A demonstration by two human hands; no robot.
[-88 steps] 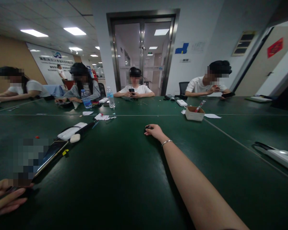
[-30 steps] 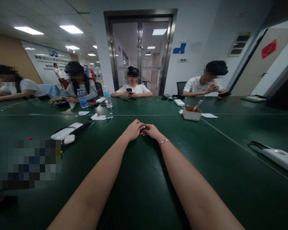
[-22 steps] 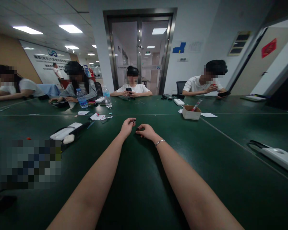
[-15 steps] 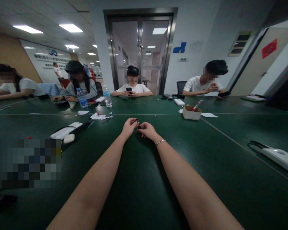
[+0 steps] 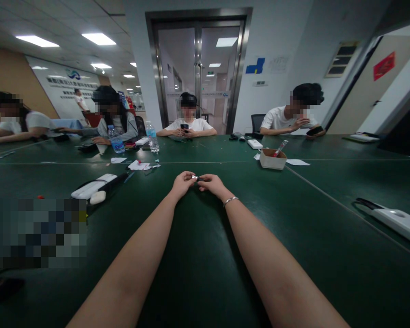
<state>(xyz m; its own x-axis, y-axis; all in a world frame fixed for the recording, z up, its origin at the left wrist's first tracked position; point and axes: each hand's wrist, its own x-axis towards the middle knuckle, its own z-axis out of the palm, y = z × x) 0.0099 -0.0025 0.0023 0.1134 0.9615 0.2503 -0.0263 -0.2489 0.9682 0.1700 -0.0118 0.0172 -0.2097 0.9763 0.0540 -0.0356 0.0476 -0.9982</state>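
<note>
Over the middle of the green table [image 5: 198, 255], my two hands meet, fingertips almost touching. My left hand [image 5: 183, 184] is closed, pinching a small shiny silver piece [image 5: 194, 177] between thumb and fingers. From the other side my right hand [image 5: 212, 183], a silver bracelet [image 5: 231, 200] at its wrist, is closed on a small black piece [image 5: 200, 179]. The two pieces lie end to end in one line; whether they are joined cannot be made out. Both are too small to name, and the fingers partly cover them.
Beyond my hands lie paper scraps [image 5: 139, 165], two water bottles [image 5: 152, 138] and a small open box [image 5: 272, 160]. At left are a white device [image 5: 95, 185] and a rounded white case [image 5: 97, 197]; another white device [image 5: 396, 222] lies right. Several people sit around the table.
My hands have come level, and the silver and black pieces, apart before, now meet end to end. Across the table at left, a person's arm has stretched out sideways.
</note>
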